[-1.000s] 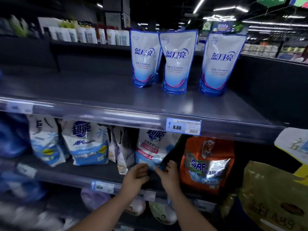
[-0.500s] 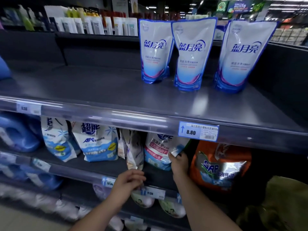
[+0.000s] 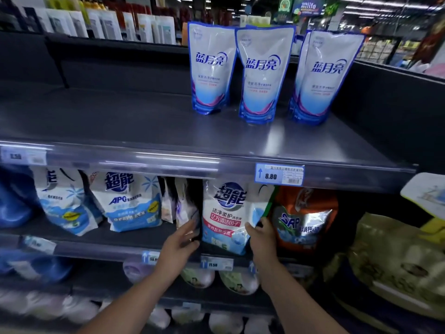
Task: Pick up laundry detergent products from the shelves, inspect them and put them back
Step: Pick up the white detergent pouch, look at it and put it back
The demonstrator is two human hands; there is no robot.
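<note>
A white and light-blue detergent pouch (image 3: 226, 213) with a red band stands upright on the middle shelf (image 3: 101, 244), under the 8.80 price tag (image 3: 279, 174). My right hand (image 3: 260, 235) grips its lower right edge, thumb on the front. At the pouch's left edge my left hand (image 3: 179, 242) lies with fingers extended, touching the side beside a dark gap. Whether the pouch's base rests on the shelf is unclear.
Three blue-white pouches (image 3: 262, 75) stand on the top shelf (image 3: 144, 121). Left of the held pouch are slim bags (image 3: 179, 201), an APG bag (image 3: 130, 201) and blue jugs (image 3: 14, 196). An orange bag (image 3: 303, 213) sits right; a gold sack (image 3: 397, 263) bulges at far right.
My left hand rose from the shelf's front rail to the pouch's left side. The pouch now stands more upright and further forward, with my right hand still on its right edge.
</note>
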